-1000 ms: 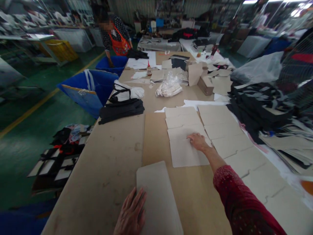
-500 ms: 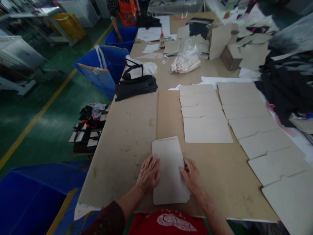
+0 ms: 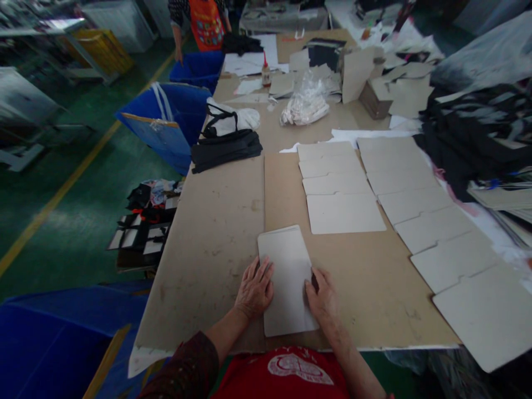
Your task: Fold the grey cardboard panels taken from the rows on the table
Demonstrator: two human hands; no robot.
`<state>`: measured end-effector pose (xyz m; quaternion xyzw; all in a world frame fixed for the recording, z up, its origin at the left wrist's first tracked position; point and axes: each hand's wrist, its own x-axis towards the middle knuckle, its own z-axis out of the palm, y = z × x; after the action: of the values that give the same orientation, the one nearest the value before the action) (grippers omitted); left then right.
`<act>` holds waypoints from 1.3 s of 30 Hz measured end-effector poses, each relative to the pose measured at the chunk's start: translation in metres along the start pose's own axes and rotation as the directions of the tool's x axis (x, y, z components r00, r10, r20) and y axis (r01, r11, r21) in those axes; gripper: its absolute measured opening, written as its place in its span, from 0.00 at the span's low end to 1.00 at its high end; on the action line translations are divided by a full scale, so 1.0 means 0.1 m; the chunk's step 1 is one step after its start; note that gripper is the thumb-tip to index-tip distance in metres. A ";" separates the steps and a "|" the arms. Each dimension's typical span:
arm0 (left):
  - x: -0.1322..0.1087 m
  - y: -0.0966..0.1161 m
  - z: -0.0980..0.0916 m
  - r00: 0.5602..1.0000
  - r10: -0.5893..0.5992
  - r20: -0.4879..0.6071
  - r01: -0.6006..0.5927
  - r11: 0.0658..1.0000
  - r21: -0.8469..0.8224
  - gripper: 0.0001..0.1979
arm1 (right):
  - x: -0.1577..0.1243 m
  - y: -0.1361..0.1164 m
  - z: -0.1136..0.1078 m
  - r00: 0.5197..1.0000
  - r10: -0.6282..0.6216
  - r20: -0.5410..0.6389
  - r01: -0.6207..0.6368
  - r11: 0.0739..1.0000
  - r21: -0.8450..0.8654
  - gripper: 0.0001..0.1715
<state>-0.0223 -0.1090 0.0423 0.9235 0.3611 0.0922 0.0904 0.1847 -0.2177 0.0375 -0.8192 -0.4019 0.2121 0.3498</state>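
The stack of pale boards (image 3: 288,302) lay between the two hands, just in from the near edge of the bench (image 3: 208,266), its long left side running close along the seam in the covering. The left hand (image 3: 255,288) rested over that left side, fingers stretched and slightly apart, fingertips on the top board, with no closed grasp. The right hand (image 3: 323,293) met the opposite long side, thumb against its edge and fingers bent; how firmly it pinched anything could not be told. The top end of the stack was slightly fanned, and the whole lay flat.

Toward the right edge of the bench ran a long row of overlapping boards (image 3: 477,318), its nearest corner jutting past the near edge. A shorter row (image 3: 346,213) lay between it and the stack, farther in. By the left edge sat folded black cloth (image 3: 226,151), with a white bundle (image 3: 243,119) just behind it. A clear plastic bag (image 3: 305,105) and a red-tipped bottle (image 3: 266,76) stood toward the far end, and dark cloth (image 3: 457,119) was heaped along the right edge.

Off the left edge, a blue bin (image 3: 139,105) stood over a green floor (image 3: 54,166). Beyond it, a person in an orange apron (image 3: 206,25) had one hand near a second bin (image 3: 195,69).
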 end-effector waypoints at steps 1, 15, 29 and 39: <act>0.00 0.00 0.00 1.000 -0.001 -0.004 0.001 1.000 0.000 0.27 | 0.02 0.01 0.00 1.000 0.024 -0.002 -0.024 0.998 0.051 0.25; 0.00 0.00 0.00 1.000 -0.005 0.000 0.005 1.000 -0.004 0.27 | 0.08 -0.11 0.00 0.989 0.145 -0.018 -0.141 0.978 0.156 0.20; -0.02 -0.12 0.06 0.997 0.068 -0.049 -0.062 0.992 0.115 0.30 | 0.60 -0.20 -0.69 0.929 -0.036 0.369 0.066 0.995 -0.071 0.21; 0.00 -0.15 0.08 0.991 0.096 -0.091 -0.085 0.989 0.124 0.29 | 2.35 0.19 -1.58 0.835 0.037 0.548 0.284 0.825 -0.489 0.13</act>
<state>-0.0307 -0.0990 0.0313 0.9372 0.3277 0.1189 0.0129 0.4313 -0.1003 0.1126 -0.7629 -0.5813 0.2826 -0.0143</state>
